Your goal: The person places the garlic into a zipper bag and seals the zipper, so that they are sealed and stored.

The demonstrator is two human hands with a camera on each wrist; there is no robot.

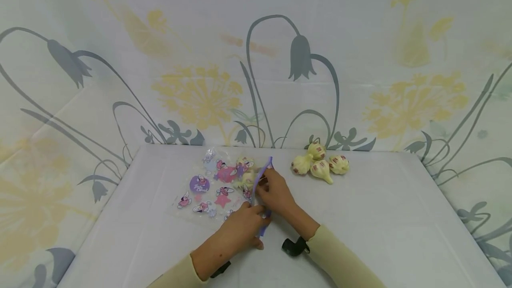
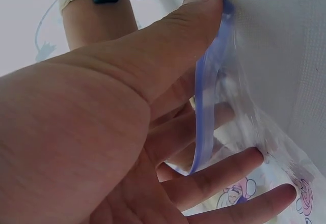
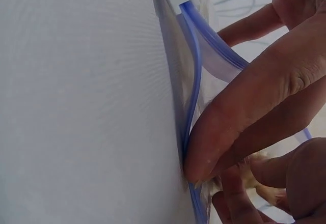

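Observation:
A clear zip bag (image 1: 200,206) with pink and purple cartoon prints lies on the white table, its purple-edged mouth to the right. Pale yellow garlic bulbs (image 1: 247,177) show through its film. My left hand (image 1: 244,223) is at the near part of the mouth; in the left wrist view its fingers are straight and spread against the film, and the thumb touches the purple edge (image 2: 205,117). My right hand (image 1: 277,192) reaches into the mouth with curled fingers, partly hidden. In the right wrist view it pinches a yellowish garlic bulb (image 3: 249,177), mostly covered.
Several garlic bulbs (image 1: 320,168) with reddish patches lie together to the right of the bag, near the table's back edge. A flower-printed cloth (image 1: 280,101) hangs behind the white table (image 1: 380,217). A black wrist camera (image 1: 294,247) hangs below the right wrist.

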